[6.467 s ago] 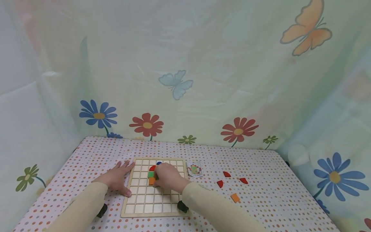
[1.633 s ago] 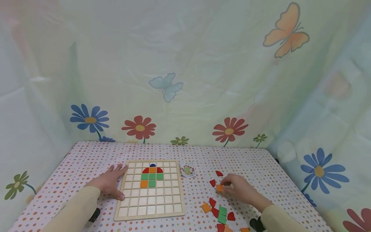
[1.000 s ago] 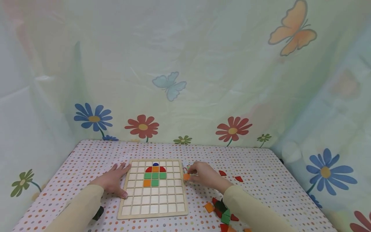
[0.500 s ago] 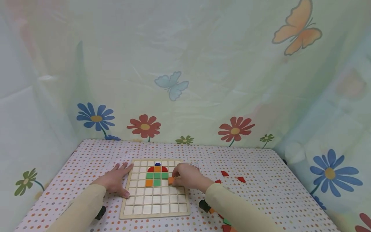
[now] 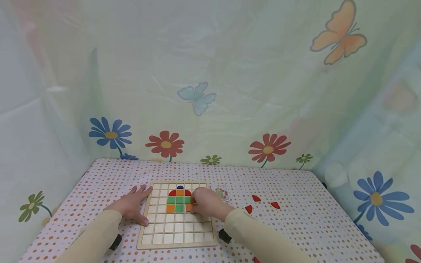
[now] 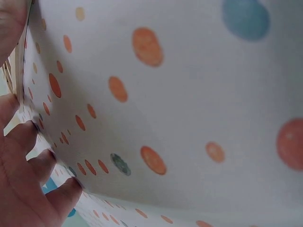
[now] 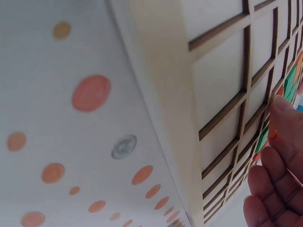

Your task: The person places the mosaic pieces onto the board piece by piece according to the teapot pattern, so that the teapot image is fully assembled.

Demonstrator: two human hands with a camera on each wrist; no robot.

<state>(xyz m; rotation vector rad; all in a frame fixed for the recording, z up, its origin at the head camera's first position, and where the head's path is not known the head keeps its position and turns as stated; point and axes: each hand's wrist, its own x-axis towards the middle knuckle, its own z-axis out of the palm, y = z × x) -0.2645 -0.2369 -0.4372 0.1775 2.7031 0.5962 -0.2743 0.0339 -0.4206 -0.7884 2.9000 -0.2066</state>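
Observation:
A wooden grid board [image 5: 143, 233] lies on the table. On its upper middle, colored tiles form a figure: a blue piece [image 5: 180, 187] on top, red rounded pieces [image 5: 172, 193] beside an orange square, and green squares [image 5: 179, 199] below. My right hand [image 5: 207, 202] pinches an orange square tile [image 5: 188, 208] at the cell right of the lowest green square. In the right wrist view, thumb and fingers [image 7: 280, 120] close around the tile, partly hiding it. My left hand [image 5: 131, 205] lies with spread fingers along the board's left edge.
A small pattern card [image 5: 220, 192] lies just right of the board. Red quarter-round tiles [image 5: 256, 198] are scattered farther right on the dotted tablecloth [image 5: 296, 226]. Another red piece [image 5: 256, 259] shows at the bottom edge, beside my right sleeve [image 5: 263, 235].
My right hand picked up an orange square from the right side and carried it left onto the board. More green and orange tiles sit there than at first. The left hand stays put.

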